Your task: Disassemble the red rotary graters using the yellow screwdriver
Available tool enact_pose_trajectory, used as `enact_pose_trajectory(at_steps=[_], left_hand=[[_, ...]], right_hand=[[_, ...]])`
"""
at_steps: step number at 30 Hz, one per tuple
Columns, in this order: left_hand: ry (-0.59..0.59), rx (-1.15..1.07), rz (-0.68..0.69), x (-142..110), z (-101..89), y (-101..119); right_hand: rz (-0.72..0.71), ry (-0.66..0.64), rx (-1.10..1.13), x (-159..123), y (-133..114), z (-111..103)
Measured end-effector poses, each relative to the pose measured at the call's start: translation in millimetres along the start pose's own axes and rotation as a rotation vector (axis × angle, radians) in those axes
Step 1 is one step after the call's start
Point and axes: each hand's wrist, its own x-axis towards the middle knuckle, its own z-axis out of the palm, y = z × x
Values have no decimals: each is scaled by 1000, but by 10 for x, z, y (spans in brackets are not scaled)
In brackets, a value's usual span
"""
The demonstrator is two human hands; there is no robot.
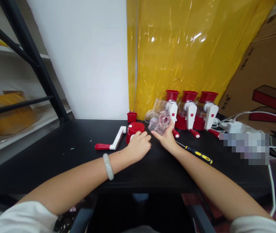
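Note:
My right hand (165, 136) grips the clear plastic body (160, 123) of a rotary grater, tilted and held above the black table, its round opening towards me. My left hand (140, 146) is closed, fingers curled, just in front of the red round base (136, 128). A bit of white shows between that hand and the base; what the fingers hold, if anything, is hidden. Left of the base lies a white crank handle (117, 139) with a red grip. Behind the base stands a small red hopper (131, 116).
Several assembled rotary graters (188, 113) with red hoppers stand at the back right. A yellow and black screwdriver (199, 155) lies beside my right forearm. White cables (272, 181) and a power adapter (235, 127) are at the right. A cardboard box (261, 71) leans behind them.

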Motion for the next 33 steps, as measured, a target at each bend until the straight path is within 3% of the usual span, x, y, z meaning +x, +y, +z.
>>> enact_pose_trajectory(at_steps=[5,11,16,20,24,28,33], left_hand=[[43,128,35,103,91,27],[76,178,16,39,167,-58],[43,132,-9,-125,38,-89],[131,-86,-171,-268,-148,-248],[129,-415,-437,-323,-132,-644],[-64,-850,-289,-310,2,-955],[-54,-974,-243,-276,20,-955]], right_hand=[[28,39,-59,17,16,-5],[26,41,-33,33,75,2],[22,28,17,29,108,8],[6,-4,55,25,137,4],[-10,1,29,16,174,5],[39,-22,17,-8,199,13],[39,-36,33,-26,180,13]])
